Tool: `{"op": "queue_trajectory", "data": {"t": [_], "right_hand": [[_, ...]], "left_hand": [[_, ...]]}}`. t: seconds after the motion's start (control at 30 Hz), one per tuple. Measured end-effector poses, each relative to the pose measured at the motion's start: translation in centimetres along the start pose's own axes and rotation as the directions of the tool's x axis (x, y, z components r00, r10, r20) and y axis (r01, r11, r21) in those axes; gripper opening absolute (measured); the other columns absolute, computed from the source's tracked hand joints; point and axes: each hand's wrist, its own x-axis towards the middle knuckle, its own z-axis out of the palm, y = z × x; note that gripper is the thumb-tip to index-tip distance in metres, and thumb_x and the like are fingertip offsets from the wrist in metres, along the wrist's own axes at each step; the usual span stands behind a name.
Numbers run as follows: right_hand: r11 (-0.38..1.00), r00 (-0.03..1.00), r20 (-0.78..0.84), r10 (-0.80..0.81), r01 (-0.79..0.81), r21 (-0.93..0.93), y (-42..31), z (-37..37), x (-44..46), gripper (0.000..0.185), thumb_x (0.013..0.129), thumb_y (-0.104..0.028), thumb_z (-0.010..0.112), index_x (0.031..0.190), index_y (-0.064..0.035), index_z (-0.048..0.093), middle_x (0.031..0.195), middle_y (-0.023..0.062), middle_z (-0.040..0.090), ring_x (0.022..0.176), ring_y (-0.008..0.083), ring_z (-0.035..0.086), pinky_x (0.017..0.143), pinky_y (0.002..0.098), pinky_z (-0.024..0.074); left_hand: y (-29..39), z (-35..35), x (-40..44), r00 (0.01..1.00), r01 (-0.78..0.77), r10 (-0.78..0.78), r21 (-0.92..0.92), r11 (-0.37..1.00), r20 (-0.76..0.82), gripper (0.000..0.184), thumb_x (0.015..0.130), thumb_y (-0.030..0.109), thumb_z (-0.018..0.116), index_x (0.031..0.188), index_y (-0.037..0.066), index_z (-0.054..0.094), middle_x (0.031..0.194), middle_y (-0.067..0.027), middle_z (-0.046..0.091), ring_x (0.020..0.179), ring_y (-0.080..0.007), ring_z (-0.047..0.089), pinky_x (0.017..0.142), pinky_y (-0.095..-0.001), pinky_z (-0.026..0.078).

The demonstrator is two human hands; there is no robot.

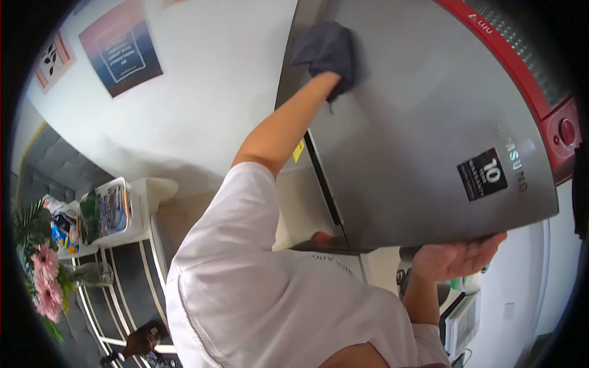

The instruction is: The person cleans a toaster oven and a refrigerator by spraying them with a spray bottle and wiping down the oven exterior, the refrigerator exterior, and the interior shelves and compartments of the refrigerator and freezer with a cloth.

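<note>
My left hand, mostly hidden, is wrapped in a dark grey cloth [333,50] that lies against the silver refrigerator door [392,141]. The left arm stretches up and across, in a white sleeve. A loose corner of the cloth hangs below the wrist. My right hand [457,257] is at the lower edge of the door, palm showing and fingers extended, with the fingertips close against that edge. The door carries SAMSUNG lettering and a black "10 year warranty" sticker [483,174].
A red LIJU-branded appliance with a knob [565,130] borders the refrigerator. Off to the left are a white bin [126,211] of packets, pink flowers [46,279], a glass vase [95,274] and a brown bottle [144,337]. A poster [123,49] hangs on the white wall.
</note>
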Motion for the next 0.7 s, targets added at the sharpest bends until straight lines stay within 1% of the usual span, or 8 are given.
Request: {"op": "queue_trajectory", "data": {"t": [0.07,0.1,0.2,0.23,0.3,0.37,0.47,0.7], "right_hand": [[0.997,0.998,0.07,0.003,0.002,-0.072,0.0,-0.5,0.3,0.065,0.099,-0.032,0.042,0.143,0.0055,0.013,0.15,0.0214,0.019,0.138,0.0314,0.026,0.113,0.0456,0.0242],[0.991,0.998,-0.06,0.006,0.002,0.13,0.0,0.8,0.3,0.068,0.097,-0.034,0.045,0.143,0.0053,0.014,0.15,0.0216,0.021,0.137,0.0326,0.026,0.112,0.0464,0.0243],[0.974,0.998,-0.043,0.046,-0.035,0.223,-0.2,0.6,0.4,0.071,0.095,-0.036,0.048,0.142,0.0059,0.015,0.149,0.0232,0.021,0.137,0.0332,0.026,0.113,0.0455,0.0234],[0.951,0.998,0.008,0.056,-0.055,0.304,-0.1,0.1,0.5,0.078,0.094,-0.036,0.051,0.144,0.0068,0.009,0.149,0.0286,0.016,0.14,0.036,0.019,0.114,0.0451,0.0184],[0.936,0.997,-0.025,0.074,-0.061,0.346,-0.2,-0.9,-0.3,0.072,0.095,-0.034,0.049,0.143,0.0059,0.013,0.149,0.0273,0.018,0.138,0.0354,0.022,0.114,0.0458,0.0199],[0.96,1.0,0.005,-0.017,0.015,0.281,-0.1,-2.8,-0.6,0.066,0.095,-0.03,0.046,0.142,0.0047,0.014,0.148,0.0277,0.02,0.138,0.0363,0.023,0.115,0.0454,0.0184],[0.9,0.992,-0.114,-0.047,0.091,0.427,-0.5,-3.4,-1.3,0.064,0.095,-0.027,0.044,0.142,0.0051,0.014,0.148,0.0294,0.02,0.139,0.0377,0.022,0.116,0.045,0.0161],[0.92,0.997,0.069,-0.016,-0.013,0.392,0.9,-2.9,-3.5,0.07,0.095,-0.029,0.047,0.145,0.0008,0.008,0.15,0.0269,0.015,0.14,0.0397,0.016,0.116,0.0482,0.0122]], "left_hand": [[2.2,1.8,-4.7,0.985,-0.167,0.167,0.002,0.986,-0.047,0.035,0.09,0.017,0.046,0.121,0.003,0.054,0.13,-0.0189,0.052,0.123,-0.0308,0.048,0.102,-0.0393,0.037],[3.5,2.7,-7.5,0.973,-0.223,0.22,-0.042,0.974,-0.065,0.035,0.09,0.017,0.047,0.121,0.003,0.053,0.13,-0.0186,0.052,0.123,-0.0305,0.048,0.102,-0.0392,0.037],[7.6,5.2,-16.5,0.943,-0.333,0.329,-0.198,0.922,-0.056,0.036,0.09,0.018,0.048,0.122,0.004,0.052,0.129,-0.0179,0.052,0.122,-0.0297,0.049,0.102,-0.0389,0.037],[8.8,6.0,-19.4,0.933,-0.355,0.357,-0.249,0.901,-0.038,0.036,0.09,0.018,0.049,0.123,0.004,0.052,0.129,-0.0176,0.052,0.122,-0.0295,0.049,0.102,-0.0388,0.037],[11.0,7.3,-25.0,0.916,-0.365,0.4,-0.366,0.856,0.023,0.037,0.089,0.018,0.05,0.124,0.005,0.052,0.129,-0.0171,0.052,0.122,-0.0289,0.049,0.102,-0.0386,0.037],[12.8,8.1,-29.5,0.897,-0.343,0.433,-0.477,0.809,0.09,0.038,0.089,0.019,0.051,0.124,0.005,0.051,0.129,-0.0166,0.052,0.121,-0.0284,0.049,0.103,-0.0384,0.037],[14.6,8.7,-34.3,0.868,-0.269,0.463,-0.617,0.74,0.177,0.039,0.089,0.019,0.052,0.126,0.006,0.05,0.128,-0.0158,0.052,0.121,-0.0276,0.049,0.103,-0.038,0.037],[12.7,9.5,-33.4,0.927,-0.042,0.322,-0.802,0.596,0.191,0.043,0.089,0.021,0.056,0.129,0.007,0.048,0.127,-0.014,0.052,0.119,-0.0257,0.049,0.103,-0.0373,0.037]]}}
